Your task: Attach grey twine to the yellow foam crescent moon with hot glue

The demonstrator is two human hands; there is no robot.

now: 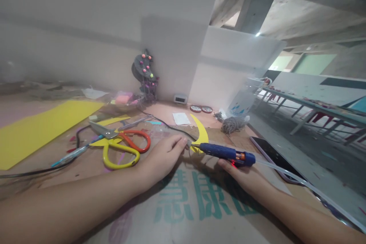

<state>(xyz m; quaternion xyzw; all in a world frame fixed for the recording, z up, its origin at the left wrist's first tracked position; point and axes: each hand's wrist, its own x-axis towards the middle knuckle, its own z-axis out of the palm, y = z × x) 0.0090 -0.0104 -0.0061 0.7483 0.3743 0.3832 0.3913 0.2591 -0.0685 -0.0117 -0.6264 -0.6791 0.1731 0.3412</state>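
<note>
With forearms (94, 202) foremost, held blue glue gun (219, 151) in right hand (243, 173) and pinched small grey piece (188, 144) in left hand (164, 157). Pointed nozzle (196, 145) leftward by yellow crescent (201, 131).

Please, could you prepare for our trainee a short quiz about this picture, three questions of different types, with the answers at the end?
1. Which hand holds the blue glue gun?
A) the left hand
B) the right hand
C) neither hand

2. True or false: the two handles of the scissors differ in colour.

3. Fill in the missing word: the curved yellow piece beyond the glue gun's tip has the shape of a ____ moon.

Key:
1. B.
2. True: one is orange-red, the other yellow.
3. Crescent.
</note>
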